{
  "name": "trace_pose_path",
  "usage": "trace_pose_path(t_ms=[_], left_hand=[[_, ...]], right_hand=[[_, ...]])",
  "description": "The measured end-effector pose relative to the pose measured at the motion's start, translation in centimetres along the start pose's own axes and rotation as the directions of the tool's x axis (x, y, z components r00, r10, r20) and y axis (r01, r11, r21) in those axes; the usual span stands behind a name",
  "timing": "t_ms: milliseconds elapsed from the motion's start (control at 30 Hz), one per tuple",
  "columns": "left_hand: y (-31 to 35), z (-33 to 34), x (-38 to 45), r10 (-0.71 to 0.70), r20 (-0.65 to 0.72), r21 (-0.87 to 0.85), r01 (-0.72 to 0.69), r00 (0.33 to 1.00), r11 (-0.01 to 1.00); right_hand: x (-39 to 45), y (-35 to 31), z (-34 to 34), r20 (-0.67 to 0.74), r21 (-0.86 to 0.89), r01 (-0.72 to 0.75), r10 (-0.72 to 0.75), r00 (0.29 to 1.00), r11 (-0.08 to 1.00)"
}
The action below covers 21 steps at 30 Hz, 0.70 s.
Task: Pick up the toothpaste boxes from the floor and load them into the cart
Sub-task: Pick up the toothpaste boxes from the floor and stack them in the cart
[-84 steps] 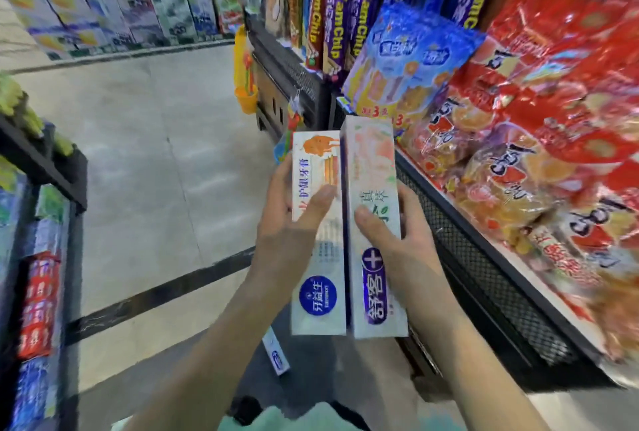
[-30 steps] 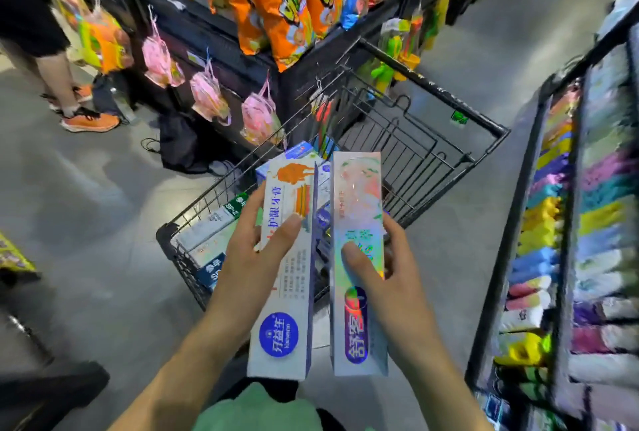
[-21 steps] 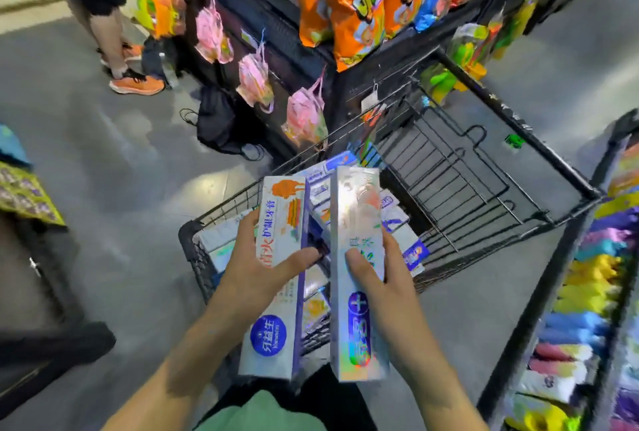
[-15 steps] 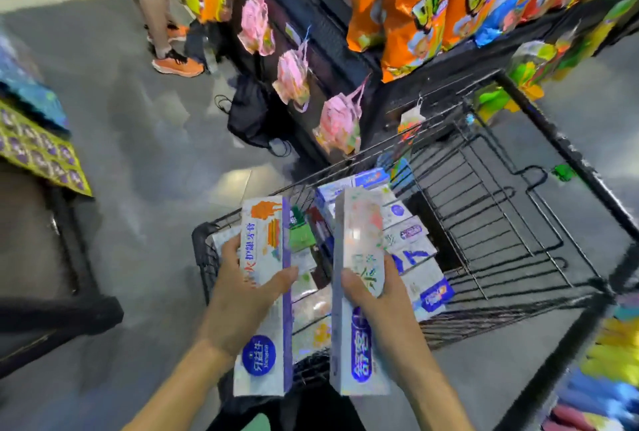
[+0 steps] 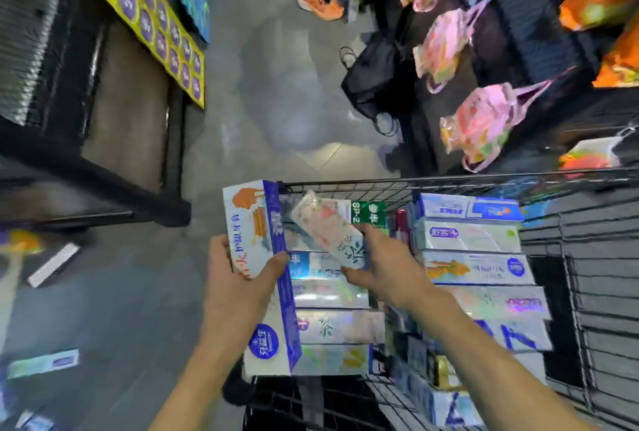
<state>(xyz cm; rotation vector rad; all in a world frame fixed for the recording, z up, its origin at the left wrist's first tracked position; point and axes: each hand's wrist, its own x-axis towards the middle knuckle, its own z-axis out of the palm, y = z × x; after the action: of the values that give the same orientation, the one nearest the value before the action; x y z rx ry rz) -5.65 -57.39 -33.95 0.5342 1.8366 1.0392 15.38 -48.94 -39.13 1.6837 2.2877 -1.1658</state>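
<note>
Two hands each hold a toothpaste box over a wire shopping cart (image 5: 587, 292) in a store aisle.
The left hand (image 5: 238, 289) grips a long white and blue box (image 5: 257, 257) upright at the cart's left edge, thumb across its front. The right hand (image 5: 387, 264) pinches a pale, shiny box (image 5: 328, 226) tilted down over rows of boxes (image 5: 470, 268) already lying in the cart. More boxes (image 5: 43, 363) lie on the grey floor (image 5: 269, 91) to the left.
</note>
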Motion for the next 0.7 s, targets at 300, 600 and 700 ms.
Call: trace_pose_path(t_ms=[300, 600, 700], left_hand=[[-2.7, 0.3, 1.5, -0.03, -0.012, -0.022, 0.03, 0.999, 0.999], [-4.2, 0.0, 2.2, 0.036, 0.021, 0.043, -0.037, 0.999, 0.998], [-4.7, -0.4, 2.2, 0.011, 0.019, 0.038, -0.012, 1.0, 0.999]], right_hand=[[9.8, 3.6, 3.5, 0.016, -0.303, 0.204, -0.209, 0.978, 0.931], [10.1, 4.2, 5.4, -0.124, -0.529, 0.347, -0.475, 0.871, 0.774], [10.4, 3.9, 5.5, -0.125, -0.528, 0.389, -0.522, 0.843, 0.755]])
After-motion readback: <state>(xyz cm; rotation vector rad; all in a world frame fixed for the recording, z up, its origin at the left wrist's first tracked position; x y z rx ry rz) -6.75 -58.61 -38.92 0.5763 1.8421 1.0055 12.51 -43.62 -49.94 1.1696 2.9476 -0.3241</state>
